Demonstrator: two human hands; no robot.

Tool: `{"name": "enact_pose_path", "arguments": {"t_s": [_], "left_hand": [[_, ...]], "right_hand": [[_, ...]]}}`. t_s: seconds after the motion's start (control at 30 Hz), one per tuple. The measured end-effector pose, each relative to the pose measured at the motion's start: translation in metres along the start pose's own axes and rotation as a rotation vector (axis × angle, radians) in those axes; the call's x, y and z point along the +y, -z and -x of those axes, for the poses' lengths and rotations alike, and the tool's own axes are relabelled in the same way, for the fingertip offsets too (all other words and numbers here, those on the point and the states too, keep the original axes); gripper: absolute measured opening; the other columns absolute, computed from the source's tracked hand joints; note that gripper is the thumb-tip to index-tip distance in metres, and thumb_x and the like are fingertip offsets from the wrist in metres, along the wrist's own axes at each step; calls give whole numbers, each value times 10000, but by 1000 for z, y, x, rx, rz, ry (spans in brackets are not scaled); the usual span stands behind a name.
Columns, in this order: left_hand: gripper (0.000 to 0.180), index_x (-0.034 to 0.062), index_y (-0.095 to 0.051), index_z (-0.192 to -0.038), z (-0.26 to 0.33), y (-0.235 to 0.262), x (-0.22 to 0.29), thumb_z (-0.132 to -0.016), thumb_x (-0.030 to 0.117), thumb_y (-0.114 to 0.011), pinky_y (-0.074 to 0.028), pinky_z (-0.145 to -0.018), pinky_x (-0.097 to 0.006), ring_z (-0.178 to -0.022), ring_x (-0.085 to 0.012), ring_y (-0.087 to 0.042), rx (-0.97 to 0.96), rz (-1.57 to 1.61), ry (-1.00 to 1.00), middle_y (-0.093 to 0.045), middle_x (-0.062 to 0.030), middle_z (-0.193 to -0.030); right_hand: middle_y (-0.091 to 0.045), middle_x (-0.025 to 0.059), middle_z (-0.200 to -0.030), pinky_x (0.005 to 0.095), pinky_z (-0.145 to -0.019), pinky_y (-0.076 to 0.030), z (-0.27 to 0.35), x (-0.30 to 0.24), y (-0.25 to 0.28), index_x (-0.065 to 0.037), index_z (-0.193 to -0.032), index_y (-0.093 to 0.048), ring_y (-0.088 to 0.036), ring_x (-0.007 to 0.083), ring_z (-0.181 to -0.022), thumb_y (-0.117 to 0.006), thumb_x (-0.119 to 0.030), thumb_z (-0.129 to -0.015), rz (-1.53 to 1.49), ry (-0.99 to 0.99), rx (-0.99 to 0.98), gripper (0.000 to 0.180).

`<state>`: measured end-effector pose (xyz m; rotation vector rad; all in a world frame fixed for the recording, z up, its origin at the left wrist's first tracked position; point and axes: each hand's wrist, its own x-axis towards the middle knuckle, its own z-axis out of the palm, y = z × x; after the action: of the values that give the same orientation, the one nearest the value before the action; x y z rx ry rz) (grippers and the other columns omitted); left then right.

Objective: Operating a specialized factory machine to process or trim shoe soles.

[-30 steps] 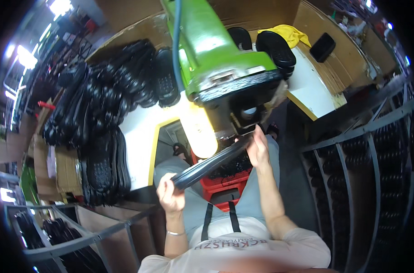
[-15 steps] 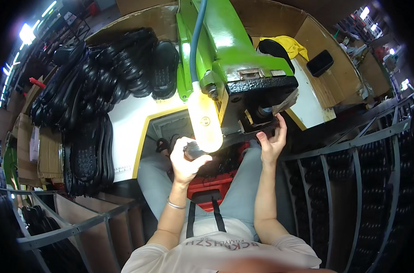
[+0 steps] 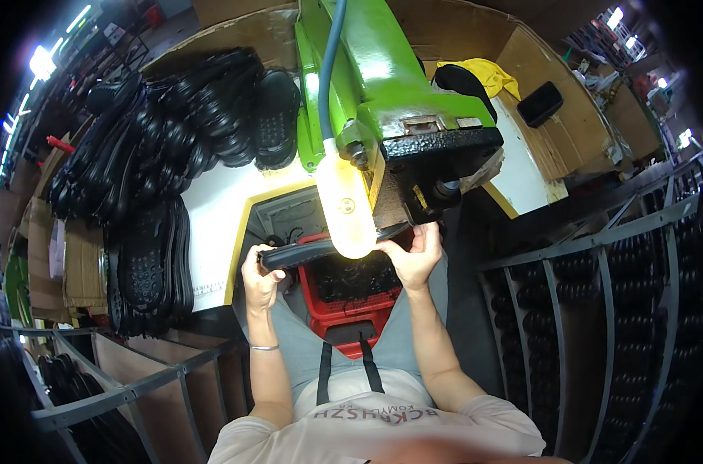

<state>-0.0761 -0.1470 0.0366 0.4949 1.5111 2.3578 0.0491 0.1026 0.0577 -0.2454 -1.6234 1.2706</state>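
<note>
Sole (image 3: pixel 305 252) held level-ish between two hands, below the machine (image 3: pixel 425 97)

In the head view, the black sole lies between the left hand (image 3: pixel 261 280) and the right hand (image 3: pixel 416 259). Taken from its own middle, its long axis runs from about half past eight to half past two, the right end tipped farther from the body. The machine's dark head stands at one o'clock from that middle, so the right hand is the nearer to it; the left hand sits well apart, at eight o'clock from that head. The lamp (image 3: pixel 347 209) crosses in front of the sole and hides part of its length.

The left hand is mostly closed, fingers bent round the sole's left end with the thumb below. The right hand is partly closed, thumb and fingers gripping toward the right end just under the machine; it is dark there, so exactly where the fingertips press is hard to tell.

At six o'clock from the sole, between the knees, is a red basket (image 3: pixel 341 334) with dark scraps (image 3: pixel 351 280) in it. At ten o'clock, a pile of soles (image 3: pixel 185 127) rests on the white table (image 3: pixel 218 213).
</note>
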Motion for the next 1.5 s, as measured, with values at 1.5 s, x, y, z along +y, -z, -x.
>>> {"name": "enact_pose_path", "arguments": {"t_s": [1.5], "left_hand": [[360,-36,-560,-933,-1,-142,-56,-675,-69,-809,-528,-768,-286,-835,-171,-631,-84,-762,-409,-629,-85,-890]], "right_hand": [[-548,66,-1143,277,-889,-470,-27,28,123,-14,-1269,-537,-558,158,-1014,-814,-31,-725,149,-316,229,611]]}}
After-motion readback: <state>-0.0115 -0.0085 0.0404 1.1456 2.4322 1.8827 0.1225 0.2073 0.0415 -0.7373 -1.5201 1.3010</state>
